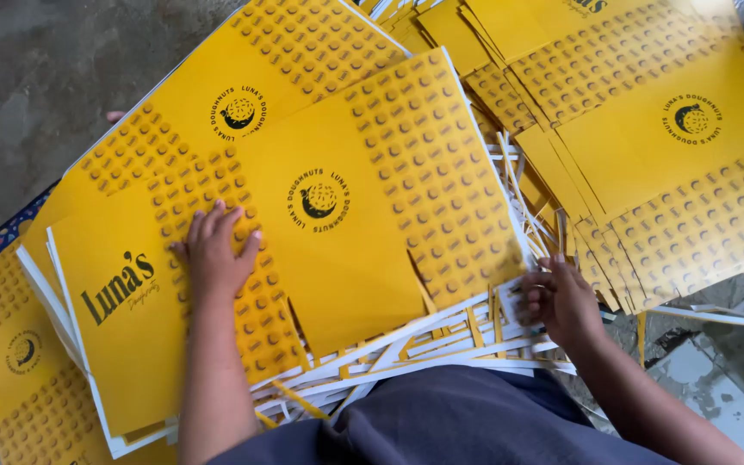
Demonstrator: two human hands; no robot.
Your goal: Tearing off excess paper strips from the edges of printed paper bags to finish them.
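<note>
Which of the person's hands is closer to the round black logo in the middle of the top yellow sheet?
Left. The left hand lies flat on that top yellow sheet, beside the round black logo. The right hand rests off the sheet, on white trimmings.

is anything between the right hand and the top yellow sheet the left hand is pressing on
Nothing solid blocks it. The right hand rests on the white trim strips at the top yellow sheet's lower right edge, with only those loose strips between. The left hand lies flat on the sheet.

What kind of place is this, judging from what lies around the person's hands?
Probably a small print-finishing or box-making workshop, worked at floor level. Stacks of yellow printed carton sheets lie on a bare concrete floor, with white trimmed strips heaped beneath. The left hand presses the top sheet; the right hand touches the strips.
</note>
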